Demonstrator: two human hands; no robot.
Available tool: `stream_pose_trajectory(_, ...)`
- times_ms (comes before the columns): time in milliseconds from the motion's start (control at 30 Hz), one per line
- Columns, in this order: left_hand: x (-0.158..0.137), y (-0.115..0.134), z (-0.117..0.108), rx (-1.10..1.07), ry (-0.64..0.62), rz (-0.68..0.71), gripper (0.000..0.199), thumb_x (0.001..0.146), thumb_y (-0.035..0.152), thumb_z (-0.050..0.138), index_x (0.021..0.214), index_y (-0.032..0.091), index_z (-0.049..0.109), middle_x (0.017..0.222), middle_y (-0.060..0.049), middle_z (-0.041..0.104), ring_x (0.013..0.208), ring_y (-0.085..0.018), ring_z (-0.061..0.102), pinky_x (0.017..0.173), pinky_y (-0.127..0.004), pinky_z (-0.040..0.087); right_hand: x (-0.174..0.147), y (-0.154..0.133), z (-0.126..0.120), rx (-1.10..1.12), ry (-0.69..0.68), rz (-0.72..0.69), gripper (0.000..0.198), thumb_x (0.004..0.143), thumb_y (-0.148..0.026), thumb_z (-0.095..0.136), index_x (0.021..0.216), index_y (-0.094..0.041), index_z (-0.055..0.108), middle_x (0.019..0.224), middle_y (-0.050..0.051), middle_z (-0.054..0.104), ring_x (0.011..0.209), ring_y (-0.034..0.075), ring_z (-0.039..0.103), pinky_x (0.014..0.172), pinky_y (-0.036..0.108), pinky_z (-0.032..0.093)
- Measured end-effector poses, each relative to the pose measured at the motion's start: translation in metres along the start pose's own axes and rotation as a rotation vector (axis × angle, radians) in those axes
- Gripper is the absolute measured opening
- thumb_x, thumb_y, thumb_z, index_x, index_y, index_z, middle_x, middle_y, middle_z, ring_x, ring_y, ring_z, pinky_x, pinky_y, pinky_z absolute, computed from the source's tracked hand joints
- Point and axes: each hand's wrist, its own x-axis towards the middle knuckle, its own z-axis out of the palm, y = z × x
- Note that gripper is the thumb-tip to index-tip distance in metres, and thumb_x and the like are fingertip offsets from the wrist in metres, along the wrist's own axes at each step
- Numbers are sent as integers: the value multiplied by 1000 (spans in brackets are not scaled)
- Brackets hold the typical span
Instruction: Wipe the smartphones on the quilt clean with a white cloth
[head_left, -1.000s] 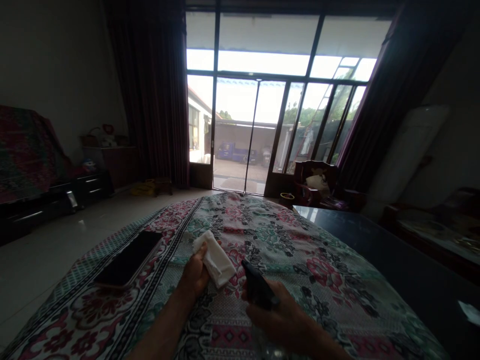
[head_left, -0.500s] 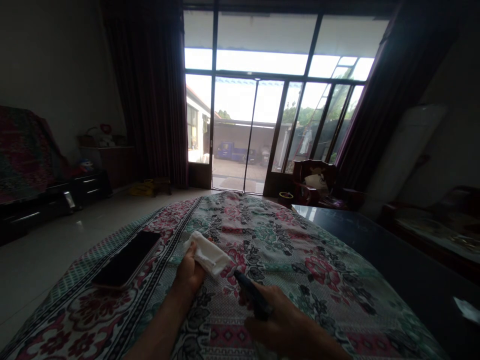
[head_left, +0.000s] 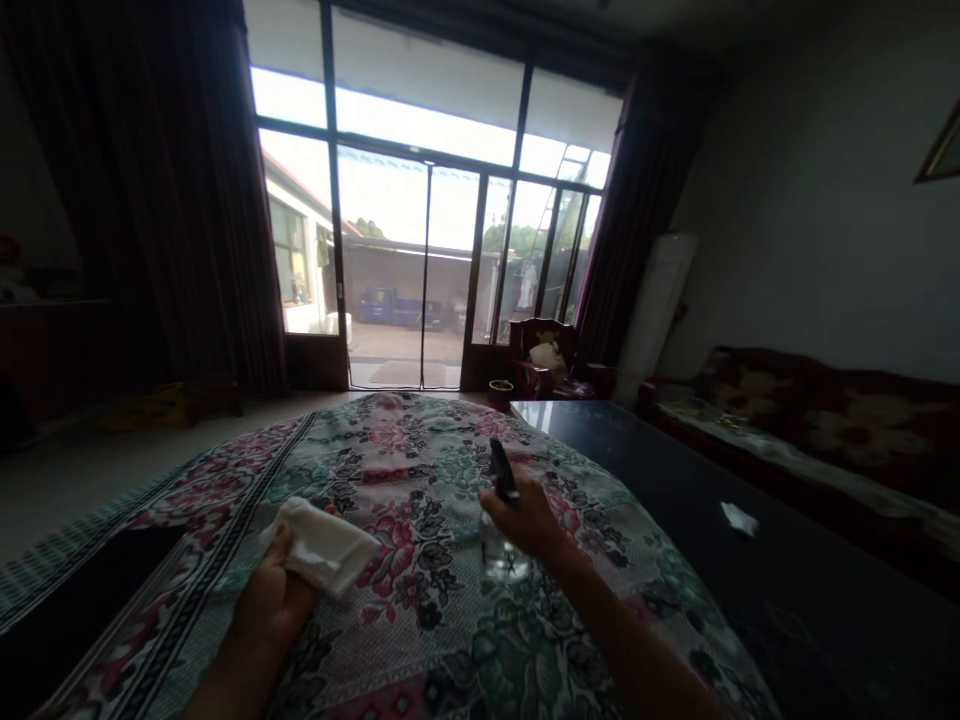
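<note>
A folded white cloth point(head_left: 330, 548) lies in my left hand point(head_left: 274, 590), thumb on top and fingers beneath, above a flower-patterned tablecloth point(head_left: 442, 640). My right hand point(head_left: 529, 515) is wrapped round the neck of a spray bottle point(head_left: 506, 557) with a black trigger head and a clear body. The bottle is upright, its nozzle pointing away from me; whether its base touches the tablecloth I cannot tell. To the left of my left hand lies a large black phone or tablet point(head_left: 90, 590), partly cut off by the frame edge.
A dark glossy table point(head_left: 645, 480) adjoins on the right, with a crumpled white tissue point(head_left: 739, 519) on it. Beyond stand a wooden sofa point(head_left: 862, 430), an armchair point(head_left: 544, 350) and a small bin point(head_left: 500, 390). Glass doors point(head_left: 382, 280) are at the far end.
The view has swung to the right. My right hand has moved forward, and the spray bottle has gone from tilted to upright. The cloth remains in my left hand.
</note>
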Motion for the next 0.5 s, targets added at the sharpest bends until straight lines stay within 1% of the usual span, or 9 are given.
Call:
stream_pose_trajectory(67,1,-2,-1,24,5,13,35,101,25,35,121,12,62,83,-6,74,79,-20,73,84,-41,60,24,29,-3,-58,221,-43,24,68,-27,55,91,-19,60,89,5,60,81,20,55,77,32,46)
stream_pose_trajectory(100,2,-2,-1,32,9,16,35,101,25,35,121,13,62,84,-6,74,81,-20,73,85,-42,59,35,43,-4,-72,303,-69,31,67,-26,56,98,-19,61,97,8,60,90,23,55,84,35,46)
stream_pose_trajectory(133,2,-3,-1,38,14,15,35,101,24,35,121,14,62,84,-6,74,81,-20,73,85,-42,59,44,57,-5,-83,354,-76,38,67,-26,56,103,-18,60,102,10,60,96,25,55,88,38,45)
stream_pose_trajectory(233,3,-6,-2,66,3,13,35,101,25,36,121,15,62,84,-6,74,79,-20,73,84,-41,60,64,94,-7,-92,385,-43,45,65,-22,55,109,-17,60,106,12,60,104,28,53,94,42,44)
stream_pose_trajectory(300,3,-7,-3,84,-9,20,34,101,25,37,121,13,62,83,-6,74,77,-19,73,83,-41,60,69,113,-8,-88,383,1,45,65,-24,56,110,-17,59,104,12,61,102,28,54,93,43,45)
stream_pose_trajectory(367,4,-8,-4,97,-15,11,35,101,25,37,122,13,62,84,-7,74,78,-20,73,83,-41,60,69,128,-9,-79,379,65,48,67,-30,59,113,-17,58,103,11,62,99,29,56,91,44,45)
stream_pose_trajectory(400,4,-9,-4,103,-10,3,35,101,25,37,122,14,62,85,-7,74,79,-20,73,83,-41,60,67,134,-9,-71,377,98,53,67,-35,61,117,-17,56,103,12,62,99,30,57,91,44,45)
stream_pose_trajectory(500,4,-9,-4,124,1,-11,34,101,26,37,121,15,63,84,-6,74,81,-21,73,82,-40,60,57,148,-7,-32,362,186,78,66,-51,65,131,-13,44,110,14,62,97,30,61,86,43,48)
